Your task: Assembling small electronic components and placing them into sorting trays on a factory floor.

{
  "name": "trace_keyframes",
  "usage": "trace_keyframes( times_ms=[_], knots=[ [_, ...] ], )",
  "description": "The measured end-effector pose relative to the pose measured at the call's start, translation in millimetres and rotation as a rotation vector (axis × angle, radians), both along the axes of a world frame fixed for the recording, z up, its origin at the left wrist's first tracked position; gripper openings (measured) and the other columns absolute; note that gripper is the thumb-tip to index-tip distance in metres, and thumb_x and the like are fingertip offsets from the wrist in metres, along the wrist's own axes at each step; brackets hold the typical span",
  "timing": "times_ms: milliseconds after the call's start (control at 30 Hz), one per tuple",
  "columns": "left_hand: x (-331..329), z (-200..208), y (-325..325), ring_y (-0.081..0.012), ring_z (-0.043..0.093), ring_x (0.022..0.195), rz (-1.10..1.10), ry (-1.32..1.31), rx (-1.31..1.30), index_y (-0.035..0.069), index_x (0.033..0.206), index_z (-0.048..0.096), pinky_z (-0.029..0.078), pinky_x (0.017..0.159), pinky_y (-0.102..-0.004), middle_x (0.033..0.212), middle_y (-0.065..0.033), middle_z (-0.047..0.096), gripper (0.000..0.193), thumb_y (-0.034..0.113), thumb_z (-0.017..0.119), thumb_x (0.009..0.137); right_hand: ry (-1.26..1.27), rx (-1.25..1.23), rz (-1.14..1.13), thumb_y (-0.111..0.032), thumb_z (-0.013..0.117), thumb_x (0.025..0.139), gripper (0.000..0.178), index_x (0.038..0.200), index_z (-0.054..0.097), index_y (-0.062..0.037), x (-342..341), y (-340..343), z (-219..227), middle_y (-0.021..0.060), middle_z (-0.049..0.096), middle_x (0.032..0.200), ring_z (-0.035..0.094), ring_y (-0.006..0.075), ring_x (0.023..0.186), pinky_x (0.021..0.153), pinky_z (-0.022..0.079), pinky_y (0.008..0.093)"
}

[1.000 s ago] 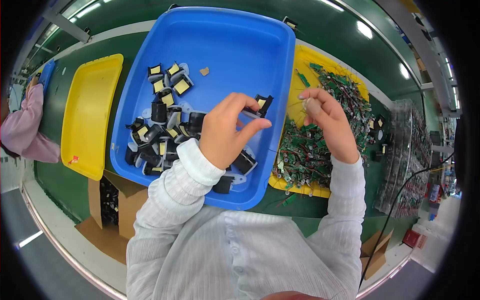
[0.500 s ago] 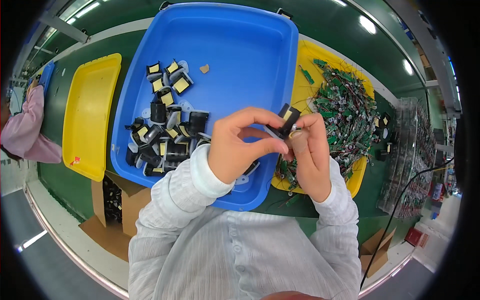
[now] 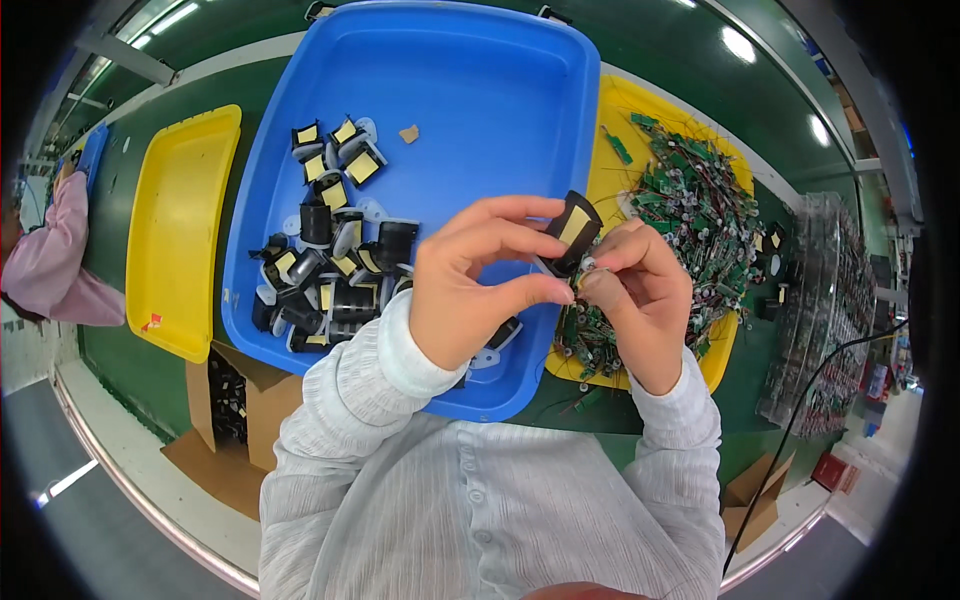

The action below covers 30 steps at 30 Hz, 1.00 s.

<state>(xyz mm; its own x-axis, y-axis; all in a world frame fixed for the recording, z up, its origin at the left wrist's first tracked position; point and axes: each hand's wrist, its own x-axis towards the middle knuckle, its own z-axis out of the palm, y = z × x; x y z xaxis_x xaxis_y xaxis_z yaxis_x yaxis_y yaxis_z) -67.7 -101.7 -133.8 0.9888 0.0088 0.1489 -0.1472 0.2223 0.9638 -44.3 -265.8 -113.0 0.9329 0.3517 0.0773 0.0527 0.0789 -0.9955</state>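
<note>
My left hand (image 3: 483, 275) is closed around a black plastic housing (image 3: 560, 262) with a pale yellow pad on its curved face, held over the right rim of the blue tray. Against the housing's lower end, my right hand (image 3: 645, 290) pinches a small silvery part with thin wires (image 3: 588, 266); its exact shape is partly hidden by the fingertips. Similar black housings (image 3: 350, 298), several with pale yellow pads and grey flanges, lie heaped in the left half of the blue tray (image 3: 480, 120). Beneath and beyond my right hand, a yellow tray (image 3: 622, 95) holds a pile of green circuit boards with wires (image 3: 690, 215).
An empty-looking yellow tray (image 3: 178, 230) stands at left. Below it, an open cardboard box (image 3: 270, 415) contains dark parts. Clear plastic trays (image 3: 810, 310) are stacked at far right, near a black cable (image 3: 800, 410). A person's pink sleeve (image 3: 60, 250) shows at far left.
The black housing has turned, and its padded face now stands more upright and in fuller view. My right hand has shifted slightly right, with its fingers still pinched at the housing's end.
</note>
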Motion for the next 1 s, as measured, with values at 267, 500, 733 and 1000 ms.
trace_keyframes(
  times_ms=[267,500,733,1000],
  knots=[
    [-0.1,0.0,1.8,-0.0233,0.057,0.099,0.005,-0.076,0.06,0.001,0.083,0.066,0.046,0.085,-0.033,0.118,-0.0159,0.053,0.026,-0.001,0.075,0.059,-0.209,-0.221,0.029,0.0,0.067,0.066,0.011,0.072,0.058,-0.0018,5.7,-5.7,0.1,0.0044,0.052,0.07,0.05,0.0115,0.064,0.056,0.039,0.0225],
    [-0.4,1.2,3.5,-0.0246,0.057,0.099,-0.043,-0.073,0.06,0.003,0.082,0.067,0.045,0.086,-0.0345,0.113,-0.0154,0.057,0.025,-0.001,0.075,0.058,-0.275,-0.254,0.101,0.0,0.067,0.065,0.012,0.071,0.057,-0.002,10.1,-9.4,3.6,0.0046,0.054,0.068,0.05,0.0124,0.062,0.054,0.04,0.0231],
    [1.4,2.8,7.8,-0.0255,0.058,0.097,-0.036,-0.249,0.235,0.003,0.08,0.067,0.047,0.084,-0.0348,0.111,-0.0134,0.056,0.023,0.003,0.076,0.059,-0.302,-0.248,0.135,-0.002,0.067,0.065,0.012,0.068,0.055,-0.0019,11.1,-9.1,2.9,0.0052,0.054,0.066,0.049,0.0132,0.06,0.053,0.04,0.0237],
    [2.6,-0.4,6.8,-0.0202,0.058,0.083,0.026,-0.421,0.395,0.006,0.082,0.069,0.049,0.071,-0.0301,0.108,-0.012,0.058,0.026,0.009,0.077,0.058,-0.295,-0.319,0.185,-0.004,0.066,0.065,0.015,0.065,0.052,-0.0012,12.7,-13.3,7.3,0.0058,0.051,0.063,0.049,0.0133,0.057,0.05,0.038,0.0239]
  ],
)
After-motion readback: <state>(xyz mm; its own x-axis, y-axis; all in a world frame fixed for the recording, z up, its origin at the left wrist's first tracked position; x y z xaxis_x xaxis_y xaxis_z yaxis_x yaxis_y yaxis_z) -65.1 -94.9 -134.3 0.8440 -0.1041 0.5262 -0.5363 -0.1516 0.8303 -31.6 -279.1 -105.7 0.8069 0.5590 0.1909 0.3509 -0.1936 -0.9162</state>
